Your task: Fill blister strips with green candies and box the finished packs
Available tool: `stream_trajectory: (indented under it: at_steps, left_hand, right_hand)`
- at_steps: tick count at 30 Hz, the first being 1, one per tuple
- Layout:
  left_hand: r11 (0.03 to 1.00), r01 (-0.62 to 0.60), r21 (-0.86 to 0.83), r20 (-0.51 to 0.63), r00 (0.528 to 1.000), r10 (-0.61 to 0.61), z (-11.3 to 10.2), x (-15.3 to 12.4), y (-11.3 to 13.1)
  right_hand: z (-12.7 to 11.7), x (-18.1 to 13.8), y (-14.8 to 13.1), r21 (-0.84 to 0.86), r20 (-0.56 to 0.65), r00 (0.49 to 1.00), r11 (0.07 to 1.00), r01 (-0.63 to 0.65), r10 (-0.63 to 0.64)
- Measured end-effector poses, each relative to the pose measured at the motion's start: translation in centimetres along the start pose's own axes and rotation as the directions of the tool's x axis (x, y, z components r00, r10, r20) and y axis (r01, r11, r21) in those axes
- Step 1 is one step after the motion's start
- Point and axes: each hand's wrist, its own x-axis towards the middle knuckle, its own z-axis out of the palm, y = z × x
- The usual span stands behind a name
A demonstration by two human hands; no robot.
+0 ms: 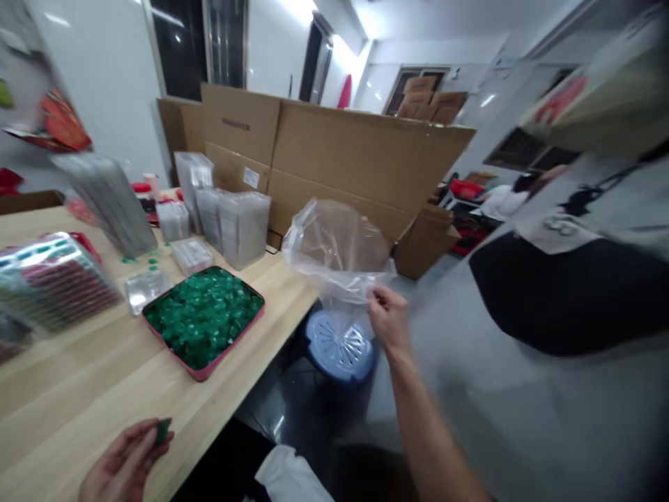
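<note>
Over the near part of the table, my left hand (128, 457) pinches a small dark green piece (162, 431) between thumb and fingers. My right hand (389, 317) is stretched forward past the table edge, its fingers closed on the rim of a large clear plastic bag (339, 244). The bag's mouth gapes wide; whether anything lies inside is not clear. A pink-rimmed tray (201, 375) filled with glossy green pieces (206, 314) sits on the table, between my two hands and farther off.
Clear plastic boxes (243, 226) stand stacked on the wooden table (272, 335), with packed strips (55, 279) at the left. A tall cardboard sheet (334, 153) rises behind. Below the bag is a blue stool (339, 348). Hanging cloth bags (585, 279) are at the right.
</note>
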Motion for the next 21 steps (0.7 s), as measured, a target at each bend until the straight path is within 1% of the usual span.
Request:
stream_trajectory:
  at_steps: [2, 3, 4, 5, 7, 9, 11, 13, 15, 16, 18, 20, 21]
  left_hand:
    - [0.999, -0.017, 0.028, 0.034, 0.999, 0.016, 0.3, 0.3, 0.1]
    - [0.999, -0.027, 0.037, 0.059, 0.998, 0.025, 0.4, 0.4, 0.1]
    - [0.998, -0.038, 0.041, 0.079, 0.996, 0.034, 0.7, 0.4, 0.2]
    - [0.998, -0.046, 0.043, 0.097, 0.994, 0.042, 0.9, 0.4, 0.2]
    - [0.997, -0.061, 0.042, 0.122, 0.991, 0.055, 1.5, 0.3, 0.4]
    - [0.996, -0.078, 0.045, 0.121, 0.990, 0.073, 2.0, 0.1, 0.5]
    - [0.994, -0.092, 0.054, 0.109, 0.990, 0.086, 2.3, -0.3, 0.6]
    - [0.994, -0.088, 0.064, 0.095, 0.992, 0.082, 2.4, -0.7, 0.6]
    - [0.995, -0.074, 0.073, 0.082, 0.994, 0.068, 2.2, -1.0, 0.4]
    - [0.994, -0.072, 0.076, 0.071, 0.995, 0.067, 2.1, -1.2, 0.4]
    - [0.993, -0.086, 0.079, 0.030, 0.996, 0.084, 1.7, -1.7, 0.3]
    - [0.990, -0.102, 0.093, -0.036, 0.994, 0.106, 1.1, -2.4, 0.3]
    - [0.989, -0.102, 0.105, -0.072, 0.991, 0.110, 0.8, -2.8, 0.4]
  right_hand:
    - [-3.7, -2.5, 0.7, 0.013, -0.063, 0.987, 0.989, -0.144, 0.145]
    - [-5.1, -3.9, 1.3, 0.047, -0.110, 0.968, 0.974, -0.223, 0.227]
    - [-6.2, -5.5, 2.0, 0.105, -0.154, 0.937, 0.948, -0.301, 0.315]
    - [-6.7, -7.2, 2.8, 0.180, -0.180, 0.897, 0.910, -0.373, 0.403]
    - [-6.5, -11.0, 4.7, 0.334, -0.156, 0.815, 0.807, -0.487, 0.557]
    - [-4.8, -15.1, 6.5, 0.437, -0.061, 0.748, 0.692, -0.575, 0.661]
    - [-2.4, -19.1, 8.4, 0.509, 0.044, 0.689, 0.577, -0.639, 0.724]
    - [0.3, -22.4, 10.4, 0.503, 0.168, 0.616, 0.470, -0.725, 0.770]
    - [2.9, -24.7, 12.3, 0.470, 0.233, 0.562, 0.414, -0.779, 0.793]
    - [4.2, -25.4, 13.3, 0.452, 0.253, 0.544, 0.399, -0.798, 0.800]
    - [6.6, -25.9, 14.7, 0.416, 0.288, 0.525, 0.389, -0.822, 0.801]
    - [8.9, -25.2, 15.2, 0.380, 0.337, 0.527, 0.399, -0.834, 0.781]
    - [10.0, -24.5, 15.0, 0.368, 0.372, 0.538, 0.412, -0.833, 0.756]
